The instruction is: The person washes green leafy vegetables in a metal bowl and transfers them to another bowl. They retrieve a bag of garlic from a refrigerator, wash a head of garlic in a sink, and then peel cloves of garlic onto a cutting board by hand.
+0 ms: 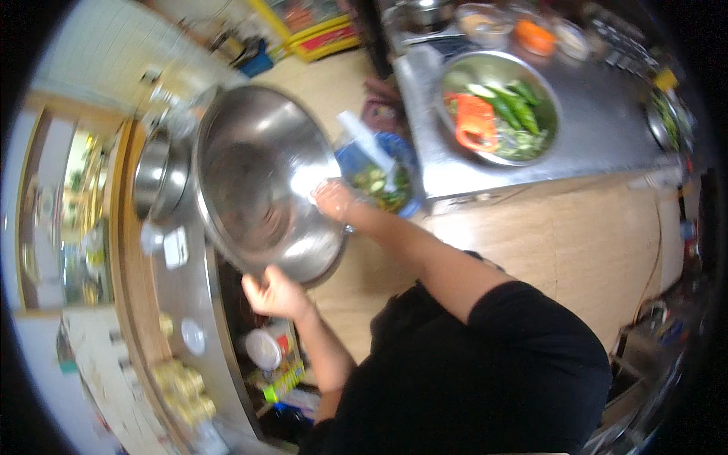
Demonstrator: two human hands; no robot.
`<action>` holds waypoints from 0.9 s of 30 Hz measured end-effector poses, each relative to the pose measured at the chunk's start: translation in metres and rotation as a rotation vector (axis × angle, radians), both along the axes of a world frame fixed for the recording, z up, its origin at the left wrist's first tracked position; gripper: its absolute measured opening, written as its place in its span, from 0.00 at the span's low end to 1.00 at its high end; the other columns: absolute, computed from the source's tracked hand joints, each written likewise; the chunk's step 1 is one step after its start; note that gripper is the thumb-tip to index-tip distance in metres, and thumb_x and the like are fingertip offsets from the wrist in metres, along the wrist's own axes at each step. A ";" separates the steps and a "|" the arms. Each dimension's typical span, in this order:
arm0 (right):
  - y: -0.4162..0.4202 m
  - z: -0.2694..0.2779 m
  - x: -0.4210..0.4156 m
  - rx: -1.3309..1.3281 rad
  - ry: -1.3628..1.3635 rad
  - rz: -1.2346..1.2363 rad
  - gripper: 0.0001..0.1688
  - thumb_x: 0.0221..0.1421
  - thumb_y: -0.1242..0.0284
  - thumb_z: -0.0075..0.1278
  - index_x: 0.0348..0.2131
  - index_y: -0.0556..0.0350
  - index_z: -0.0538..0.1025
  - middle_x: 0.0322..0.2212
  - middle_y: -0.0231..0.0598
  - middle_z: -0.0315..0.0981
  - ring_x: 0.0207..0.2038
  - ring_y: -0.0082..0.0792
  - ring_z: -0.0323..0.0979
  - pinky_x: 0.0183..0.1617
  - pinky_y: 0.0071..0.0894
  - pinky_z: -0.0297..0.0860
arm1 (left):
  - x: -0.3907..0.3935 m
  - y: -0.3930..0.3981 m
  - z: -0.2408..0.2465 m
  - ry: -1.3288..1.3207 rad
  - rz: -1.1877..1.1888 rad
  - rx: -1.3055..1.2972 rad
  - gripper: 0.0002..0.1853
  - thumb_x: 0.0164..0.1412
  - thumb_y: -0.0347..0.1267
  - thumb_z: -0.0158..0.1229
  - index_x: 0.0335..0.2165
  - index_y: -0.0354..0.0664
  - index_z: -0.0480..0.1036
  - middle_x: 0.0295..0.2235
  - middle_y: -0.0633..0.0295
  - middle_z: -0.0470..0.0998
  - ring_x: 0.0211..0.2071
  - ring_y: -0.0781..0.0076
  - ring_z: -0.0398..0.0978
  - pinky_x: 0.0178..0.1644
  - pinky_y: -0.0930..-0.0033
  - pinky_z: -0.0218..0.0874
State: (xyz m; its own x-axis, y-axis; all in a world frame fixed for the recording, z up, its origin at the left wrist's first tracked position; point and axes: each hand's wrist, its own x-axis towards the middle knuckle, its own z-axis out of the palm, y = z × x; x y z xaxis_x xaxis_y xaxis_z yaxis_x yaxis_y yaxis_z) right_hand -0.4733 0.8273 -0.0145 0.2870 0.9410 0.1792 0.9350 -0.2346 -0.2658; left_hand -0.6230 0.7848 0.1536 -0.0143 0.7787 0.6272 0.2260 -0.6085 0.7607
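Observation:
A large stainless steel mixing bowl (244, 165) is tilted on its side, its opening towards me. My left hand (276, 293) grips its near rim, thumb up. My right hand (335, 200), in a clear plastic glove, is at the bowl's right side, its fingers against or just over the inner wall; blur hides whether they pinch anything. Just beyond that hand, a blue bin (406, 153) on the floor holds green vegetable scraps and a long white piece (367, 142).
On the steel table (603, 119), a steel bowl (500, 57) holds green peppers (512, 108), shredded greens and an orange-handled tool (476, 122). Nested steel bowls (153, 176) and a white box-shaped item (176, 247) sit on the left counter. A round-lidded tub (263, 349) stands on the shelf below.

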 end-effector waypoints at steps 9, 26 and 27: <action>-0.108 -0.007 0.055 0.007 0.666 -0.199 0.08 0.42 0.74 0.43 0.22 0.59 0.73 0.21 0.48 0.71 0.24 0.39 0.70 0.28 0.38 0.66 | -0.013 0.002 0.018 -0.081 0.031 0.072 0.05 0.42 0.15 0.46 0.17 0.32 0.60 0.17 0.68 0.59 0.21 0.80 0.55 0.28 0.77 0.54; -0.644 0.097 0.055 1.203 1.536 -0.828 0.27 0.55 0.58 0.38 0.43 0.65 0.64 0.32 0.43 0.70 0.32 0.30 0.70 0.35 0.28 0.69 | 0.157 -0.294 0.041 -0.288 -0.894 -0.686 0.24 0.37 0.22 0.46 0.40 0.37 0.63 0.36 0.55 0.66 0.39 0.65 0.64 0.41 0.67 0.60; -0.676 0.099 0.049 1.267 1.465 -0.874 0.27 0.55 0.58 0.39 0.42 0.66 0.64 0.32 0.42 0.70 0.31 0.30 0.70 0.34 0.27 0.69 | 0.175 -0.319 0.045 -0.345 -0.894 -1.030 0.24 0.37 0.21 0.46 0.40 0.37 0.63 0.35 0.56 0.66 0.38 0.65 0.65 0.41 0.68 0.61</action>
